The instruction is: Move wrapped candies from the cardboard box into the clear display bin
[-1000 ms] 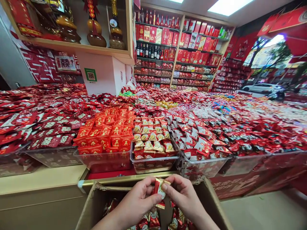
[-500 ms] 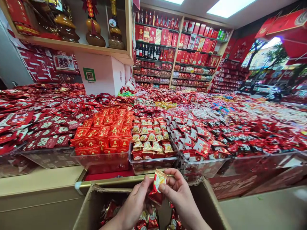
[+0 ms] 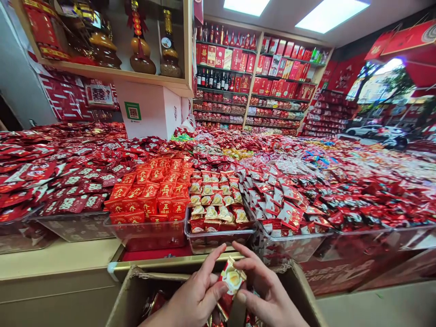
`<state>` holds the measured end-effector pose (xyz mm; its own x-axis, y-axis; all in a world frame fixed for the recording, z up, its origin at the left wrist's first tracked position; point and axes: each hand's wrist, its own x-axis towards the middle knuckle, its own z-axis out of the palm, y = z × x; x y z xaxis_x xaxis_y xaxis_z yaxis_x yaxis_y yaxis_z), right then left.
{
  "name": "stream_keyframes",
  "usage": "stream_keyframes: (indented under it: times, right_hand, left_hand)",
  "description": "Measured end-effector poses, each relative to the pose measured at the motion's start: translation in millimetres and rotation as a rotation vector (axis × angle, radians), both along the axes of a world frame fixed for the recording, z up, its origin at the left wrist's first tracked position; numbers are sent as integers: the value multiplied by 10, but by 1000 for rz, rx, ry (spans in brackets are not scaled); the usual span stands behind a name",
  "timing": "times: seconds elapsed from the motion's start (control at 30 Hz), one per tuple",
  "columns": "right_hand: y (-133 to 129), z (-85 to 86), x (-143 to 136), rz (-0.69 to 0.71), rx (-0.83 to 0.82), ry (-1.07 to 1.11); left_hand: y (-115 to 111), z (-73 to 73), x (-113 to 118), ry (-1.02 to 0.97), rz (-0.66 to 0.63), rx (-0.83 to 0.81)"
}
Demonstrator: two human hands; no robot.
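A small red and gold candy packet [image 3: 233, 278] with a pale yellow picture on its front is held over an open cardboard box. My left hand [image 3: 200, 293] grips it from the left, thumb pressed on its face and index finger stretched upward. At its right edge, my right hand [image 3: 264, 286] has its thumb low and fingertips by the upper corner, the index finger raised. More red and gold packets [image 3: 156, 302] lie inside the box [image 3: 124, 295], partly hidden by my hands. Just beyond, a clear plastic bin [image 3: 221, 236] holds rows of similar packets [image 3: 211, 212].
Bins of orange-red packets [image 3: 150, 193] and red-white packets [image 3: 289, 213] flank that bin. A gold-edged counter strip [image 3: 153, 264] runs behind the box. Overhead at left is a wooden shelf [image 3: 136, 78] with bottles. Stocked shelves [image 3: 254, 86] line the back wall.
The packet has turned and shifted slightly right and down, with its picture now facing me more. My left thumb has moved onto its face, while my right thumb has slid to its edge.
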<state>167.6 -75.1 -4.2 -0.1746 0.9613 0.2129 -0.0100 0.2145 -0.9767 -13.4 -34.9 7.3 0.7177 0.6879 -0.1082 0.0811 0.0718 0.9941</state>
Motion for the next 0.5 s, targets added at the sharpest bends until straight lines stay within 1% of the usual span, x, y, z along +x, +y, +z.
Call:
stream_keyframes:
  times: [0.1, 0.2, 0.27, 0.3, 0.33, 0.37, 0.43, 0.47, 0.5]
  right_hand:
    - [-48, 72, 88, 91, 58, -178]
    - [-32, 66, 79, 104, 202, -299]
    - [0, 46, 57, 78, 340, -340]
    - [14, 40, 51, 61, 397, -347]
    - [25, 40, 50, 39, 438, -343]
    - [31, 45, 55, 12, 461, -335]
    - [34, 60, 71, -64, 459, -307]
    - [33, 65, 78, -103, 445, -289]
    - [33, 63, 82, -136, 424, -276]
  left_hand:
    - [0, 33, -22, 2, -50, -86]
    - [-24, 28, -9, -32, -90, -152]
    - [-27, 28, -11, -22, -61, -143]
    - [-13, 43, -23, 17, -11, -95]
    - [16, 75, -42, 81, 66, 2]
    - [62, 124, -67, 155, 157, 157]
    - [204, 269, -124, 304, 335, 588]
    - [292, 354, -149, 366, 380, 819]
    - [385, 438, -165, 430, 394, 1007]
